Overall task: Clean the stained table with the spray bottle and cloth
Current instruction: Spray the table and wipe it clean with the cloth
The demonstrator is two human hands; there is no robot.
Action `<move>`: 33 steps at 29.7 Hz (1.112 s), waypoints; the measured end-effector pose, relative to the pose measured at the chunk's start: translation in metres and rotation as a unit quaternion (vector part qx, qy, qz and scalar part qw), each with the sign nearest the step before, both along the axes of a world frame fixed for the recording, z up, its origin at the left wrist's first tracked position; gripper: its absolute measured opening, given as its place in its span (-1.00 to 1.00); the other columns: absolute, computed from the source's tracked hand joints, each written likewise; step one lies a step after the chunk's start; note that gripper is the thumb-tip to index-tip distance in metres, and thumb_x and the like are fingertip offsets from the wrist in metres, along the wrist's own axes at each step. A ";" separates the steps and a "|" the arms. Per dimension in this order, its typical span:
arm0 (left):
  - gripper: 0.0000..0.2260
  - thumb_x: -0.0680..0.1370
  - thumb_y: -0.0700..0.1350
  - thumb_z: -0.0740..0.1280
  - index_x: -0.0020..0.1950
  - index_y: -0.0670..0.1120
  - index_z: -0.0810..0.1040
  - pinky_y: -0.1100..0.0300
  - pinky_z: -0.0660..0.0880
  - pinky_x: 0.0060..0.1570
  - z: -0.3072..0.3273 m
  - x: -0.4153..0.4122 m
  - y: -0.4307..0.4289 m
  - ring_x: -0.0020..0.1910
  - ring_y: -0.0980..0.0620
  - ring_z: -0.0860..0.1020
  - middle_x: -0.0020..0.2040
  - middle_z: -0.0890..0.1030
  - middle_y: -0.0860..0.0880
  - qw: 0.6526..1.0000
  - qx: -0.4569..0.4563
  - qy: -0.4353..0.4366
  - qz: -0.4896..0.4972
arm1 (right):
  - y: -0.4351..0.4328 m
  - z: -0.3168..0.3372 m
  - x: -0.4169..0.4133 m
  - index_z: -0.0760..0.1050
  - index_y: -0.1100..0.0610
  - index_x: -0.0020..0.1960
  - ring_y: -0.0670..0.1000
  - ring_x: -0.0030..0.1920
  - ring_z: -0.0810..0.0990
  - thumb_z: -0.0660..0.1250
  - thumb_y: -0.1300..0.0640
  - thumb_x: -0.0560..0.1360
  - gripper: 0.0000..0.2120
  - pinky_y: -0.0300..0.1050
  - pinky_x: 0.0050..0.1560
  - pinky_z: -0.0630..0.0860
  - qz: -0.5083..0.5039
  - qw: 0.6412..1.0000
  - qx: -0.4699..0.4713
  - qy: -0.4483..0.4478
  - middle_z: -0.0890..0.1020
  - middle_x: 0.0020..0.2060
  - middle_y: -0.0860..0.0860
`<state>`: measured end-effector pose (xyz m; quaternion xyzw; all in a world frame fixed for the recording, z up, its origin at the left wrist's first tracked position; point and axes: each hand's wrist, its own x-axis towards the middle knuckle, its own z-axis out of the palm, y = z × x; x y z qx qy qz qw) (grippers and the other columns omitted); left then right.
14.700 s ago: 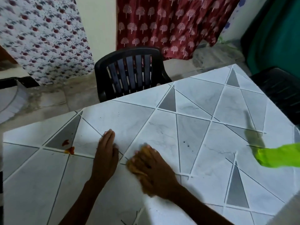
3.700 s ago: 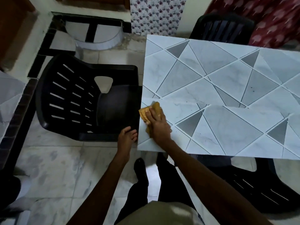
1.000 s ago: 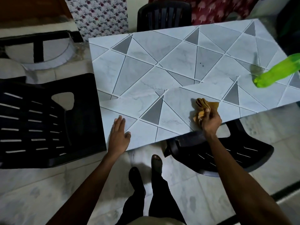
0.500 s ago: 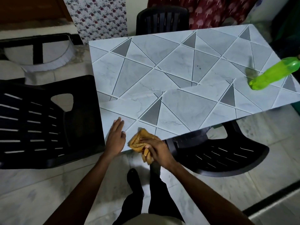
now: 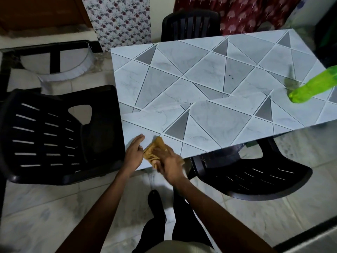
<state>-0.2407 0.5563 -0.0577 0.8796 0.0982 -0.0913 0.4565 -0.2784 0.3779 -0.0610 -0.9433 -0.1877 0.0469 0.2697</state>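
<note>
My right grip [image 5: 169,165] clamps the soft, light cloth [image 5: 154,149], best held bunched, on the desk [image 5: 218,115], near left corner; my left grip [image 5: 135,154] lies flat.

Left hand [image 5: 134,154] lies flat, fingers straight; right hand [image 5: 168,164] curls, gripping.
</note>
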 end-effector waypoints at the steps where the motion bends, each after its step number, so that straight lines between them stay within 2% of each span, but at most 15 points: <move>1: -0.56 0.60 -0.41 0.09 0.44 -0.18 0.45 0.23 0.15 0.50 0.001 0.000 0.004 0.51 0.00 0.30 0.50 0.37 -0.07 1.000 -0.010 0.004 0.005 | 0.010 0.006 -0.006 0.53 0.07 0.38 0.17 0.42 0.36 0.34 -0.01 0.56 -0.59 -0.03 0.41 0.30 0.028 1.000 0.010 0.001 0.56 0.37 0.05; 3: -0.57 0.60 -0.41 0.10 0.41 -0.16 0.49 0.16 0.21 0.50 0.001 -0.001 0.011 0.48 0.00 0.34 0.48 0.42 -0.06 1.000 -0.020 0.007 0.007 | 0.009 0.018 -0.009 0.48 0.07 0.43 0.20 0.47 0.33 0.42 0.12 0.48 -0.48 -0.01 0.44 0.31 0.065 0.998 -0.003 0.025 0.50 0.44 -0.01; 5: -0.57 0.59 -0.43 0.10 0.39 -0.18 0.50 0.21 0.20 0.49 0.000 -0.005 0.015 0.47 0.00 0.36 0.46 0.43 -0.06 1.000 -0.012 -0.005 -0.006 | -0.003 0.018 -0.003 0.55 0.03 0.36 0.17 0.38 0.47 0.51 0.31 0.27 -0.33 -0.03 0.27 0.51 0.071 0.996 -0.033 0.035 0.57 0.37 -0.07; 7: -0.56 0.57 -0.45 0.10 0.38 -0.21 0.51 0.27 0.17 0.46 -0.002 -0.009 0.014 0.47 0.01 0.35 0.46 0.44 -0.08 1.000 0.001 -0.022 -0.019 | -0.020 0.019 0.001 0.65 0.00 0.22 0.15 0.26 0.59 0.50 0.40 0.14 -0.32 -0.05 0.14 0.63 0.087 0.996 -0.031 0.009 0.65 0.25 -0.11; 12: -0.54 0.54 -0.47 0.10 0.37 -0.23 0.52 0.35 0.11 0.47 -0.005 -0.014 0.007 0.50 0.02 0.32 0.47 0.42 -0.07 0.999 0.012 -0.036 -0.002 | -0.098 0.010 -0.005 0.66 -0.10 0.13 -0.01 0.29 0.57 0.35 0.34 0.19 -0.41 -0.16 0.27 0.52 0.112 0.993 -0.037 0.015 0.64 0.24 -0.19; 14: -0.54 0.53 -0.47 0.10 0.37 -0.23 0.51 0.45 0.06 0.45 -0.006 -0.016 0.006 0.51 0.02 0.30 0.48 0.41 -0.06 0.999 0.017 -0.039 -0.011 | -0.131 0.009 0.000 0.64 -0.16 0.10 -0.08 0.21 0.61 0.33 0.27 0.31 -0.53 -0.13 0.21 0.56 0.020 0.998 -0.057 0.002 0.65 0.19 -0.21; 16: -0.54 0.54 -0.47 0.11 0.39 -0.23 0.50 0.57 0.01 0.39 -0.008 -0.018 0.008 0.52 0.03 0.28 0.50 0.39 -0.05 0.999 0.019 -0.040 -0.021 | -0.157 0.014 0.010 0.68 -0.08 -0.01 -0.02 0.03 0.65 0.38 0.23 0.40 -0.73 -0.20 0.03 0.58 -0.156 0.987 -0.039 0.015 0.70 0.00 -0.15; 18: -0.54 0.53 -0.47 0.12 0.39 -0.23 0.49 0.60 0.00 0.36 -0.008 -0.018 0.010 0.52 0.03 0.28 0.50 0.38 -0.05 0.999 0.017 -0.036 -0.030 | -0.172 0.017 0.021 0.69 -0.02 0.07 0.06 -0.02 0.62 0.41 0.32 0.43 -0.68 -0.36 -0.06 0.47 -0.334 0.941 -0.025 0.050 0.67 -0.06 -0.06; 20: -0.54 0.53 -0.46 0.11 0.39 -0.22 0.49 0.60 0.01 0.36 -0.007 -0.017 0.012 0.51 0.04 0.29 0.50 0.39 -0.05 0.999 0.013 -0.028 -0.031 | -0.160 0.024 0.023 0.61 -0.11 0.22 0.04 0.05 0.59 0.37 0.28 0.48 -0.58 -0.50 -0.09 0.37 -0.382 0.922 0.019 0.065 0.63 0.02 -0.03; 21: -0.54 0.54 -0.46 0.11 0.39 -0.22 0.49 0.61 0.01 0.35 -0.006 -0.016 0.013 0.51 0.04 0.30 0.49 0.39 -0.05 0.999 0.011 -0.024 -0.029 | -0.142 0.029 0.020 0.59 -0.07 0.26 -0.02 0.04 0.55 0.35 0.27 0.50 -0.60 -0.49 -0.07 0.36 -0.368 0.927 0.024 0.069 0.59 0.02 -0.05; 23: -0.55 0.55 -0.46 0.10 0.39 -0.23 0.50 0.58 0.04 0.36 -0.003 -0.014 0.014 0.50 0.03 0.32 0.48 0.41 -0.07 1.000 0.003 -0.012 -0.021 | -0.083 0.018 0.000 0.59 0.01 0.25 -0.04 0.03 0.52 0.33 0.29 0.50 -0.63 -0.25 0.04 0.45 -0.293 0.951 0.045 0.090 0.58 0.02 -0.04; 25: -0.55 0.55 -0.45 0.10 0.39 -0.22 0.50 0.50 0.08 0.39 0.001 -0.013 0.014 0.49 0.04 0.33 0.48 0.42 -0.07 1.000 0.002 -0.008 -0.017 | -0.021 0.010 -0.027 0.61 -0.15 0.22 0.08 0.16 0.58 0.33 0.24 0.48 -0.59 -0.08 0.17 0.49 -0.193 0.965 0.090 0.152 0.64 0.14 0.05; 27: -0.55 0.55 -0.44 0.11 0.40 -0.21 0.49 0.46 0.09 0.40 0.003 -0.013 0.014 0.49 0.05 0.32 0.48 0.41 -0.06 1.000 0.004 -0.005 -0.026 | 0.020 0.004 -0.047 0.64 -0.20 0.15 0.11 0.22 0.58 0.34 0.26 0.36 -0.51 -0.11 0.23 0.46 -0.100 0.977 0.103 0.160 0.68 0.17 0.04; 30: -0.55 0.57 -0.42 0.12 0.42 -0.18 0.48 0.42 0.11 0.40 0.007 -0.011 0.017 0.50 0.08 0.31 0.49 0.40 -0.01 1.000 0.001 0.008 -0.028 | 0.041 0.022 -0.041 0.70 0.00 0.10 0.00 0.20 0.62 0.29 0.35 0.12 -0.39 -0.32 0.25 0.41 -0.013 0.980 0.133 0.151 0.71 0.13 -0.10; 33: -0.59 0.58 -0.38 0.14 0.39 -0.17 0.52 0.28 0.20 0.45 0.011 -0.010 0.013 0.48 0.05 0.34 0.47 0.42 -0.02 1.000 0.002 0.011 0.001 | 0.015 0.031 -0.029 0.70 0.04 0.11 -0.04 0.18 0.65 0.24 0.41 0.17 -0.39 -0.18 0.21 0.56 -0.028 0.968 0.195 0.155 0.71 0.14 -0.09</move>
